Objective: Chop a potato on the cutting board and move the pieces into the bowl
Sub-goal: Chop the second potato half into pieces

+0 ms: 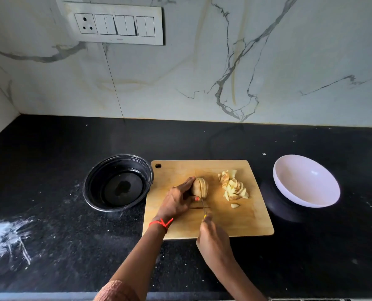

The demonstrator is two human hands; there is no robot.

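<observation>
Potato (199,187), partly sliced, is seen just left of the middle of a wooden cutting board (241,222) in the lower centre of the frame. It is gripped from the left by the left hand (177,202), whose fingers are curled over it; a red thread (161,223) is tied at that wrist. A knife (202,203) is clamped in the right hand (213,237) near the board's lower edge, its blade set down into the potato. A heap of cut pieces (234,187) is spread to the right of the potato, on the board. A white bowl (289,170) is placed on the black worktop (50,170) to the right of the board, apart from it. A black bowl (89,181) is set just beside the board's left edge. A switch panel (115,25) is mounted on the marble wall at the upper left.
</observation>
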